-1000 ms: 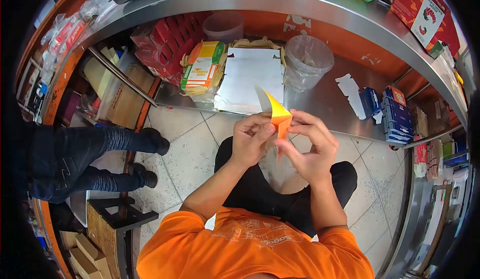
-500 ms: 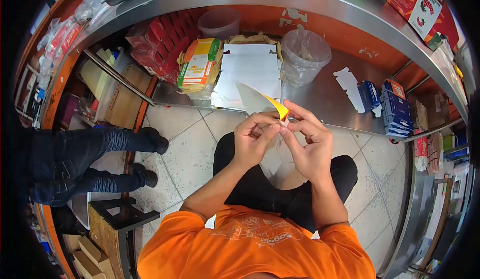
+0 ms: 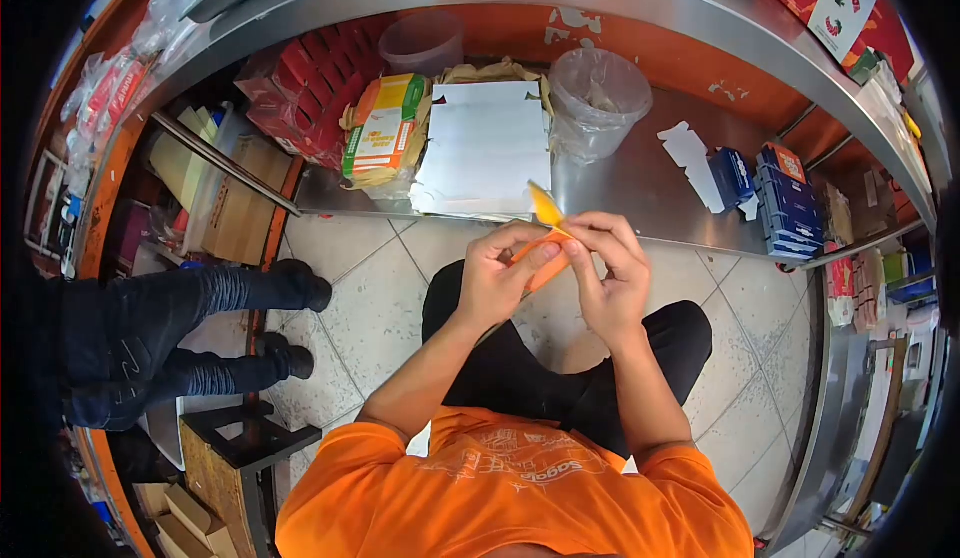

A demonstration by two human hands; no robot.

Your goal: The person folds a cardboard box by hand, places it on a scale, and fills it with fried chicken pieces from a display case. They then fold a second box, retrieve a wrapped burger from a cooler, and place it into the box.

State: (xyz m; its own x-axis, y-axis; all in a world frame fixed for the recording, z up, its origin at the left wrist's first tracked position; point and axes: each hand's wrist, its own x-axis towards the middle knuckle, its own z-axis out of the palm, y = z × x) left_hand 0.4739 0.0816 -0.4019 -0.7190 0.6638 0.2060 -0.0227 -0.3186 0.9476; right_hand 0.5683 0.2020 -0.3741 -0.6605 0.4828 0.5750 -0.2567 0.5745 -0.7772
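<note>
Between my two hands, above my crossed legs, is a piece of orange and yellow card (image 3: pixel 545 270); it is bent, and its yellow tip sticks up past my fingers. My left hand (image 3: pixel 507 273) pinches its left side between thumb and fingers. My right hand (image 3: pixel 607 266) grips it at the upper right, with the thumb close to the left thumb. Just beyond my hands, a stack of white card sheets (image 3: pixel 480 148) lies on the low metal shelf. Left of the stack are orange, green and white printed cartons (image 3: pixel 383 128) in wrapping.
A clear plastic bucket (image 3: pixel 598 103) stands right of the stack. Farther right are blue boxes (image 3: pixel 790 203) and a white cut-out card (image 3: pixel 692 166). Red cartons (image 3: pixel 300 98) fill the shelf's left. Another person's legs (image 3: pixel 220 298) are at left, near a black stool (image 3: pixel 245 428).
The card has turned in my hands: its large pale face no longer shows, and an orange face now appears between my fingers. Both hands have moved slightly left in the view.
</note>
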